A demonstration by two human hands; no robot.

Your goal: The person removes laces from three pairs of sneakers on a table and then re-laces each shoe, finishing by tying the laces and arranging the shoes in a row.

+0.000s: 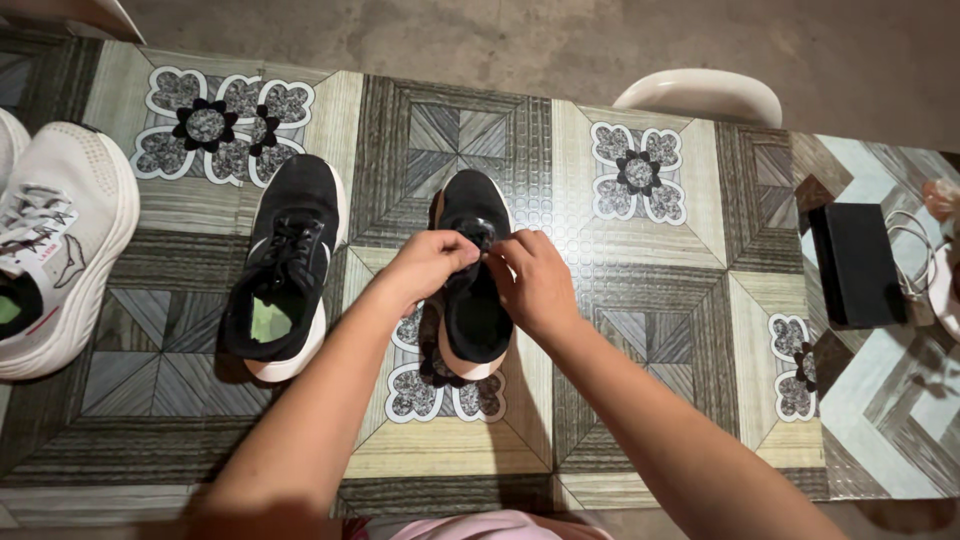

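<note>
Patterned tabletop (640, 300): black shoe's laces (478, 238) between both hands' fingers (462, 252).

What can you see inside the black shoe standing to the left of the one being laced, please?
Inside the left black shoe a pale green insole shows at the heel opening. Toward the toe the tongue and laces cover the inside. The other black shoe shows only a dark inside, with the left hand and right hand over its laces.

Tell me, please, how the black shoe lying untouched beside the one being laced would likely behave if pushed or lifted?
The black shoe rests flat on its broad pale sole, so it would probably slide rather than tip or roll. Its fabric-looking upper likely flexes when squeezed. It seems light for its size.
</note>
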